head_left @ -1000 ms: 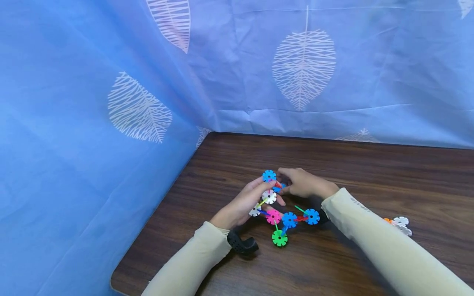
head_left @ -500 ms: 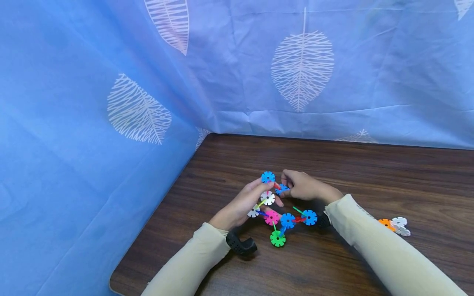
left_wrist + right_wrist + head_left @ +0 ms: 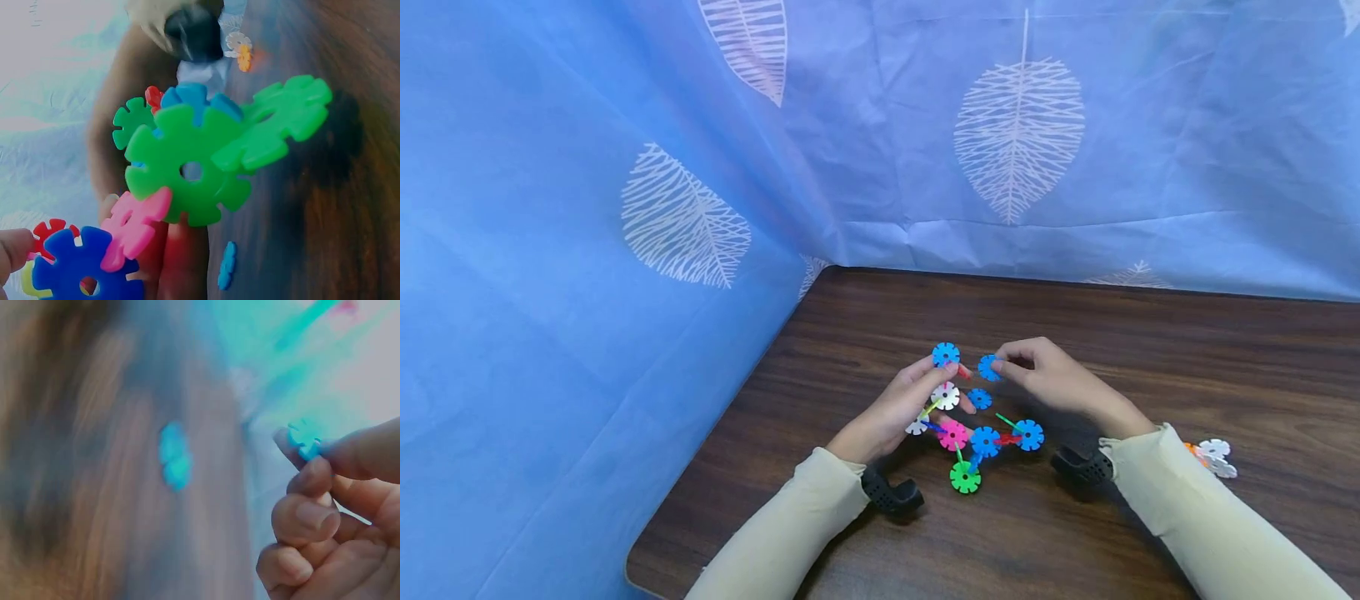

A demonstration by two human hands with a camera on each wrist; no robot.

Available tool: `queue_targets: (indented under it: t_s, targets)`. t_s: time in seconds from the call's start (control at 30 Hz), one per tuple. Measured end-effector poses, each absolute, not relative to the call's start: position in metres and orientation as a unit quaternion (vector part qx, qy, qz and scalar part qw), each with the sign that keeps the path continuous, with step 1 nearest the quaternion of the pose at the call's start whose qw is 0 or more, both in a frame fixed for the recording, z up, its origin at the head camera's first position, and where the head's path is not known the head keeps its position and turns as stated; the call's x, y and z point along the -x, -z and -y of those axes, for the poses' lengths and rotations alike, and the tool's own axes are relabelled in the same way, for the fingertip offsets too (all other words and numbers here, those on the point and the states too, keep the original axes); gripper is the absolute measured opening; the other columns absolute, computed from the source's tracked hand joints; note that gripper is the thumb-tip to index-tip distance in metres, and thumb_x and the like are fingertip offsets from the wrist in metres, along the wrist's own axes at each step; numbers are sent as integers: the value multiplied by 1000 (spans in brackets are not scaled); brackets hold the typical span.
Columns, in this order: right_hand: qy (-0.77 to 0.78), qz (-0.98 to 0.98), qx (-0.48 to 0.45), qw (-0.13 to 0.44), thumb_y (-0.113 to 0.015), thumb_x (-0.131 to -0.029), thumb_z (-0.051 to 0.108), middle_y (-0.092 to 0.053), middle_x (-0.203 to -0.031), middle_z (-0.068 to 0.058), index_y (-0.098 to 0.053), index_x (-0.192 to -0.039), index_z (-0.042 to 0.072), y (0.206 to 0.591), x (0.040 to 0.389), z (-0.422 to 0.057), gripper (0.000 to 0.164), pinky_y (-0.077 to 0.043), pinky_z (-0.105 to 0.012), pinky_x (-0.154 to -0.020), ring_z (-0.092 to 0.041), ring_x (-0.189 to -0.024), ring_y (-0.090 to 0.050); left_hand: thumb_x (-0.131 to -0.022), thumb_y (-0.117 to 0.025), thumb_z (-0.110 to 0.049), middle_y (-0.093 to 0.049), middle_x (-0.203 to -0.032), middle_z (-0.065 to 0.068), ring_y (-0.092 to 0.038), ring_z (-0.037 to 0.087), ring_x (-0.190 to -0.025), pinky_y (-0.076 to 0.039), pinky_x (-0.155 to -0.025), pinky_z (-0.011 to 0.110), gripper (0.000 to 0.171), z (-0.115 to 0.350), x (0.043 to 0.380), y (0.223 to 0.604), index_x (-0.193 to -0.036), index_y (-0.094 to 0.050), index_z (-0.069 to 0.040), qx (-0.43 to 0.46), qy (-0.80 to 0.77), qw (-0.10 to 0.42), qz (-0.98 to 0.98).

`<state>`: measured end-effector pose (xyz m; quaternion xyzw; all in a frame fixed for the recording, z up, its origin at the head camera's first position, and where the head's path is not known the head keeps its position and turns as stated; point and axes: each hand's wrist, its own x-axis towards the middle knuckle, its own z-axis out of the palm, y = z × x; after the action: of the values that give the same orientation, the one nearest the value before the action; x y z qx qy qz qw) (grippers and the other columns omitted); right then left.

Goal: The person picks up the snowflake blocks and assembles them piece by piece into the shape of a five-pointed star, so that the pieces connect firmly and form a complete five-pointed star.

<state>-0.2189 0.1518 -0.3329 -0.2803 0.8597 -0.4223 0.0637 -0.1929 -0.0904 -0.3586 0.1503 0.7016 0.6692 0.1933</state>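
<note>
My left hand (image 3: pixel 891 412) grips a linked chain of slotted plastic snowflake discs, its thumb beside a blue disc (image 3: pixel 946 354) at the top. White discs (image 3: pixel 945 396), a pink disc (image 3: pixel 953 435), further blue discs (image 3: pixel 985 442) and a green disc (image 3: pixel 965 477) hang in the chain. A red disc (image 3: pixel 964 372) shows edge-on by the fingertips. Between thumb and index finger, my right hand (image 3: pixel 1063 379) pinches a single blue snowflake disc (image 3: pixel 988 367), apart from the chain. Below it another blue disc (image 3: pixel 980 399) lies on the table; the left wrist view shows this loose disc (image 3: pixel 227 265) edge-on.
Orange and white discs (image 3: pixel 1213 450) lie on the brown wooden table (image 3: pixel 1150 350) beyond my right sleeve. Blue leaf-patterned cloth (image 3: pixel 887 150) borders the table's back and left side. A black band (image 3: pixel 1082 467) is on my right wrist.
My right hand has moved right, taking its blue disc away from the red one. A loose blue disc now shows on the table. The left hand stays nearly in place.
</note>
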Motion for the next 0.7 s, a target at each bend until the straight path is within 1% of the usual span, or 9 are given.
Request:
queue_targets:
  t_s: [0.13,0.2,0.27,0.33,0.47,0.5,0.6,0.67,0.7]
  targets:
    - [478,-836,265,59,-59,-105,7,-63,-79,-10,-65,-106,-2,321,196,-157,10,-54,-34,-68,-27,-72,-63,-109,-49,-43,-75,-90,7,-67,17,-103,-51,-75,29,44,87,192,358,-131,-63,-7,-146,-667,185,-707]
    - [499,-823,262,66,-59,-104,4,-68,-84,-15,-62,-106,-3,318,188,-157,8,-58,-37,-73,-31,-80,-70,-110,-49,-42,-75,-92,8,-67,18,-103,-51,-75,29,45,85,191,359,-132,-62,-6,-144,-669,183,-706]
    - [505,-821,257,67,-61,-103,5,-70,-84,-16,-62,-101,-2,316,183,-153,8,-58,-36,-70,-32,-77,-71,-110,-49,-41,-75,-93,8,-68,19,-103,-52,-75,29,43,86,190,360,-132,-63,-7,-145,-674,179,-702]
    - [497,-826,260,55,-63,-103,7,-70,-82,-14,-65,-98,-1,315,180,-149,10,-55,-32,-66,-28,-72,-68,-110,-49,-40,-75,-94,8,-68,19,-103,-52,-76,29,41,87,189,360,-130,-63,-8,-151,-679,175,-696]
    - [480,-839,256,27,-67,-101,11,-64,-77,-6,-72,-95,3,315,177,-146,12,-46,-29,-58,-19,-65,-54,-111,-48,-39,-74,-97,6,-67,21,-107,-54,-81,32,40,86,189,361,-131,-62,-7,-171,-685,170,-687]
    - [480,-840,252,28,-68,-101,12,-63,-77,-5,-73,-96,2,314,176,-146,12,-47,-29,-59,-18,-66,-54,-111,-47,-39,-74,-98,6,-65,20,-110,-55,-84,34,41,86,189,360,-132,-62,-7,-176,-686,169,-686]
    - [492,-838,232,44,-68,-101,14,-66,-78,-8,-74,-97,1,316,176,-143,15,-52,-30,-63,-20,-69,-60,-111,-48,-39,-73,-104,9,-60,20,-120,-53,-94,40,42,85,189,361,-134,-61,-6,-180,-687,165,-685]
    - [506,-832,222,56,-67,-102,15,-69,-79,-12,-73,-98,-1,317,176,-142,17,-55,-32,-67,-24,-72,-65,-111,-49,-38,-70,-115,7,-54,19,-127,-50,-101,44,43,85,189,361,-136,-61,-6,-177,-687,160,-686]
    - [511,-829,218,60,-68,-102,15,-70,-81,-14,-73,-98,-1,317,175,-141,17,-57,-33,-69,-26,-75,-67,-110,-49,-38,-68,-120,6,-50,18,-131,-47,-104,43,43,85,189,361,-136,-61,-6,-175,-688,157,-687]
